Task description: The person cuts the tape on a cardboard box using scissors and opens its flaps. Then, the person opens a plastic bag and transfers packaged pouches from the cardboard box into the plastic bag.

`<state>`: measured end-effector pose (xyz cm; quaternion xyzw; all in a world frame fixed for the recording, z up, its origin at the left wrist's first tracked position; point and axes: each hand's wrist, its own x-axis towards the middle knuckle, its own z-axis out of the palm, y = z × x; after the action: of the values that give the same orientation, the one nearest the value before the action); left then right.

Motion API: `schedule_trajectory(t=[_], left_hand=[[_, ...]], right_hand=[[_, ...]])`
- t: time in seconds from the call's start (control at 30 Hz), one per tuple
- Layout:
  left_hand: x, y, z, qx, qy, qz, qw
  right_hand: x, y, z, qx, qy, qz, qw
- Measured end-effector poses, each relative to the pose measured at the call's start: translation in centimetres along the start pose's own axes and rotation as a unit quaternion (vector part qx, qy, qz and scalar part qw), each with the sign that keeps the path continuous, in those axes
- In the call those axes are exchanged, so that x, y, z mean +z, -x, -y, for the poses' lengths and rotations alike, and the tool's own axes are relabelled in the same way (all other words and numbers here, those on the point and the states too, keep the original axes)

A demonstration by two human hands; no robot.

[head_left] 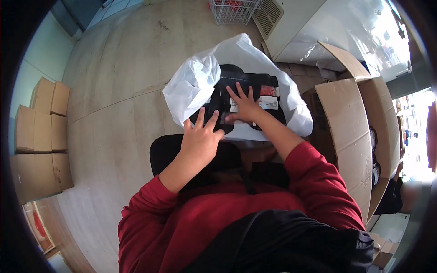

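Observation:
A white plastic bag (pixel 191 86) stands wide open in front of me, with several black packages (pixel 252 82) inside. Two of them show white labels, and one has a reddish patch. My right hand (pixel 246 107) lies spread on the packages near the middle of the bag, fingers apart. Over the near left edge of the bag, my left hand (pixel 200 136) rests with its fingers spread, their tips at the black packages. Neither hand grips anything.
A large open cardboard box (pixel 348 132) stands at the right, with dark items partly visible inside. Stacked cartons (pixel 38 132) line the left wall. A white wire basket (pixel 232 13) is at the top, beside a white appliance (pixel 291 22). Part of another person (pixel 391 198) shows at far right.

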<state>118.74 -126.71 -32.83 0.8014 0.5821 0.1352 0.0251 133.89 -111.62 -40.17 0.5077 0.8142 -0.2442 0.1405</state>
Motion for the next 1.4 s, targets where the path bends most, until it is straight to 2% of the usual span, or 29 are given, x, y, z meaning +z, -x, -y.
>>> schedule_trajectory(t=[0.1, 0.2, 0.27, 0.33, 0.37, 0.4, 0.47, 0.5, 0.57, 0.6, 0.67, 0.73, 0.77, 0.8, 0.83, 0.87, 0.9, 0.93, 1.0, 1.03, 1.1, 1.13, 1.2, 1.23, 1.33, 1.4], left_hand=[[-0.6, -0.3, -0.2, 0.023, 0.020, 0.011, 0.999], [-0.5, -0.5, -0.2, 0.056, 0.058, 0.020, 0.997], [-0.9, -0.5, -0.6, 0.061, 0.047, 0.001, 0.997], [-0.9, -0.4, -0.8, 0.030, 0.103, 0.087, 0.990], [-1.0, -0.4, -0.8, 0.024, 0.098, 0.097, 0.990], [-1.2, -0.5, -1.0, 0.027, 0.094, 0.098, 0.990], [-1.7, -1.1, -1.7, -0.047, 0.167, 0.004, 0.985], [-1.8, -1.9, -1.5, -0.017, 0.172, -0.044, 0.984], [-0.4, -4.2, -1.2, -0.034, 0.185, -0.026, 0.982], [0.8, -5.4, -0.8, -0.054, 0.199, -0.007, 0.978], [4.2, -8.4, 1.3, -0.054, 0.098, 0.044, 0.993], [5.0, -9.9, 2.9, -0.193, 0.020, 0.158, 0.968], [7.5, -9.3, 4.5, -0.169, 0.018, 0.098, 0.981], [9.5, -9.2, 5.9, -0.144, 0.018, 0.037, 0.989], [9.7, -8.5, 5.7, -0.106, -0.042, 0.040, 0.993], [10.0, -8.2, 5.6, -0.105, -0.043, 0.043, 0.993], [10.4, -7.8, 5.6, -0.065, -0.047, 0.017, 0.997], [10.6, -7.6, 5.8, -0.025, -0.052, -0.008, 0.998], [10.1, -7.7, 5.4, -0.010, -0.051, 0.000, 0.999], [9.9, -8.0, 5.3, 0.004, -0.046, 0.004, 0.999], [10.0, -8.4, 5.4, 0.014, -0.049, 0.027, 0.998], [10.0, -8.6, 5.5, 0.027, -0.056, 0.049, 0.997], [9.5, -8.9, 5.6, 0.032, -0.042, 0.059, 0.997], [9.3, -9.1, 5.7, 0.033, -0.027, 0.071, 0.997], [10.6, -9.5, 5.7, 0.070, -0.103, 0.064, 0.990], [9.6, -9.4, 5.0, 0.095, -0.121, 0.082, 0.985]], right_hand=[[0.5, -1.4, -0.2, -0.024, -0.016, -0.102, 0.994], [-0.1, -2.7, -0.1, -0.055, -0.060, -0.139, 0.987], [-1.0, -3.7, -0.4, -0.057, -0.063, -0.130, 0.988], [-1.4, -5.8, -1.9, -0.114, -0.043, -0.077, 0.990], [-1.6, -6.6, -1.6, -0.189, -0.041, -0.119, 0.974], [-1.3, -6.5, -1.8, -0.189, -0.045, -0.122, 0.973], [-0.9, -3.6, -0.2, 0.001, -0.018, -0.207, 0.978], [-1.3, -1.3, 1.4, 0.043, -0.074, -0.219, 0.972], [3.2, -2.4, 1.1, 0.009, -0.051, -0.278, 0.959], [4.7, -2.9, 1.1, 0.022, 0.012, -0.205, 0.978], [9.8, -6.0, -1.3, -0.108, 0.070, -0.267, 0.955], [6.3, -0.9, -0.6, -0.180, -0.166, -0.245, 0.938], [7.5, -1.3, -1.3, -0.252, -0.199, -0.301, 0.898], [7.5, -1.8, -2.0, -0.253, -0.197, -0.302, 0.898], [8.0, -2.2, -2.6, -0.273, -0.100, -0.300, 0.908], [8.3, -2.2, -3.0, -0.290, -0.005, -0.295, 0.911], [7.2, -1.1, -2.5, -0.244, 0.085, -0.301, 0.918], [6.2, 0.2, -2.0, -0.245, 0.081, -0.302, 0.918], [4.7, 2.1, -1.6, -0.171, -0.075, -0.239, 0.953], [4.5, 2.0, -2.3, -0.172, -0.074, -0.239, 0.953], [4.7, 1.8, -4.4, -0.186, -0.002, -0.353, 0.917], [4.8, 1.5, -5.3, -0.183, -0.002, -0.352, 0.918], [4.6, -0.2, -6.6, -0.166, -0.151, -0.389, 0.893], [4.7, -1.1, -6.7, -0.202, -0.192, -0.464, 0.841], [0.2, 1.9, -4.9, -0.090, -0.355, -0.405, 0.838], [-2.7, 3.7, -3.6, -0.032, -0.399, -0.403, 0.823]])
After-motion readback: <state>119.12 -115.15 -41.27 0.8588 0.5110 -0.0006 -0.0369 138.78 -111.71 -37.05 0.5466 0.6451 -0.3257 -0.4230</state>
